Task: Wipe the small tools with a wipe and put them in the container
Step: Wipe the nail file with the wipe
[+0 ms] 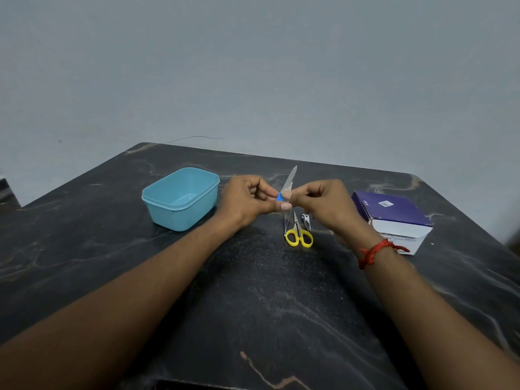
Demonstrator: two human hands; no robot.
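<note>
While left grip point(250, 201) and right grip point(323, 204) both pinch it, the blue-handled metal tool point(291, 177) seems light, stiff, slippery; safest held by its handle.

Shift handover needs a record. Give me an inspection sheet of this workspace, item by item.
Surface: dark veined table.
Job's things: blue-handled tool held above the table; yellow-handled scissors and nail clipper lie on it; blue container with no tools inside; purple wipe box at the right.
Clutter: nothing seen.
Hands: left hand pinches the tool's blue end; right hand pinches its blade.
Cables: thin wire by the wall behind the table.
Surroundings: plain grey wall.
</note>
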